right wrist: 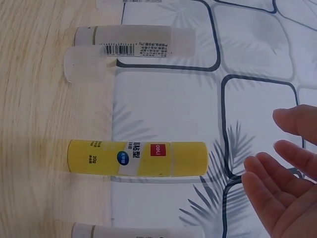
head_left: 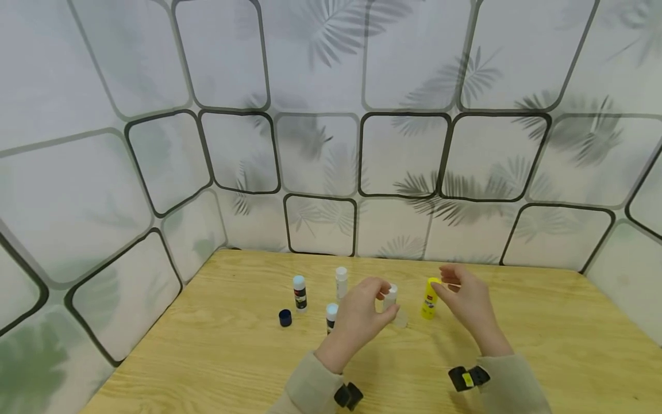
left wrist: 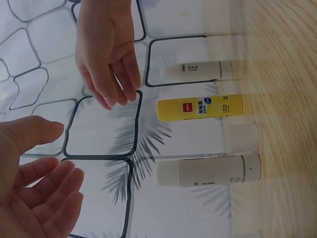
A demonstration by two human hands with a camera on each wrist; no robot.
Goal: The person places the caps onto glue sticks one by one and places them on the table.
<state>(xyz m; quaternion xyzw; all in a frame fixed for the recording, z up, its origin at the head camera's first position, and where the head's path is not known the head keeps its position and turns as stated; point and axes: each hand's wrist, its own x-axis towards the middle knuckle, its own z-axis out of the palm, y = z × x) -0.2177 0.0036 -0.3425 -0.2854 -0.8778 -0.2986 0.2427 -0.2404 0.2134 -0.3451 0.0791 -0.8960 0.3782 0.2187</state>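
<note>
Both hands are raised above the table with relaxed fingers and nothing in their grasp. My right hand [head_left: 468,299] is nearest to a yellow glue stick [right wrist: 138,157], which stands upright with its cap on, apart from the fingers in the right wrist view. My left hand [head_left: 362,313] hovers by a white glue stick [left wrist: 210,171], also upright, partly covered by that hand in the head view. A translucent cap [right wrist: 84,64] lies on the table beside the white stick. Another white glue stick [left wrist: 200,71] stands past the yellow one, hidden by my right hand in the head view.
To the left stand a dark-bodied stick with a light blue top [head_left: 300,294], a similar dark stick [head_left: 331,315] partly behind my left hand, and a white stick [head_left: 341,283]. A dark blue cap [head_left: 285,318] sits on the wooden table [head_left: 207,356]. Patterned curtains [head_left: 320,155] enclose the table.
</note>
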